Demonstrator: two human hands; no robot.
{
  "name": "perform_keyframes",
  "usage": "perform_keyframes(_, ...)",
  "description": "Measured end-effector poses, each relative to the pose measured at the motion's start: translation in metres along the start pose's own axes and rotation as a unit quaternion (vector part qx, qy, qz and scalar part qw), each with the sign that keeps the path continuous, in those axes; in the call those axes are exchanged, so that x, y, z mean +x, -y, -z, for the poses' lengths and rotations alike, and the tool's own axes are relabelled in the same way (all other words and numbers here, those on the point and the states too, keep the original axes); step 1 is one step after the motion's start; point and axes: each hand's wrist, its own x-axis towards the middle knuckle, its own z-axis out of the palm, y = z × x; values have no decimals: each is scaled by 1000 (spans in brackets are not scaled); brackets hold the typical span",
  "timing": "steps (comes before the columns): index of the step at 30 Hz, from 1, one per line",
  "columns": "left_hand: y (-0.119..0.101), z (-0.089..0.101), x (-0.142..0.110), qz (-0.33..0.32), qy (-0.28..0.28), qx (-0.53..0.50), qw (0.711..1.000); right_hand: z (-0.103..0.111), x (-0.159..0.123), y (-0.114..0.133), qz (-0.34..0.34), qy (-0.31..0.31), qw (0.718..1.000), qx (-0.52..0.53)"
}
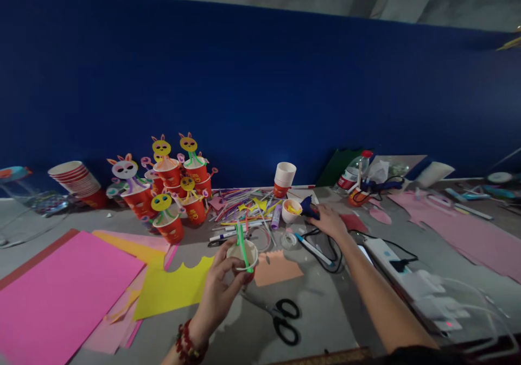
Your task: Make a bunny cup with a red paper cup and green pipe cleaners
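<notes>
My left hand (222,281) is closed round a small paper cup (249,252), red outside and pale inside. A bright green strip (243,245) rises from the cup's mouth and lies across its rim. Farther back on the right, my right hand (328,221) has its fingers closed at a dark blue glue gun (310,207), whose tip is hard to make out. Beside the gun stands a white cup (291,211) with yellow and orange scraps in it. Black-handled scissors (285,319) lie in front of the held cup.
Red cups with paper animal heads (171,191) stand at the back left. Straws and pens (240,207) are heaped in the middle. A power strip (401,272) with cords lies at right, and coloured paper (73,294) at left. A bottle (354,172) stands near the blue wall.
</notes>
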Motion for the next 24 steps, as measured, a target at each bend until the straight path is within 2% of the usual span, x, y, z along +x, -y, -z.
perform_keyframes(5, 2, 1, 1, -1, 0, 8, 1000, -19, 12, -11, 27, 61, 997, -46)
perform_keyframes(14, 8, -2, 2, 11, 4, 8, 1000, -18, 17, -20, 45, 104, 992, -51)
perform_keyframes(19, 6, -1, 2, 16, 4, 2, 1000, -10, 19, -22, 28, 85, 995, 32)
perform_keyframes(24, 7, 0, 4, 3, 1, 17, 1000, 4, 14, -23, -7, 10, 986, 166)
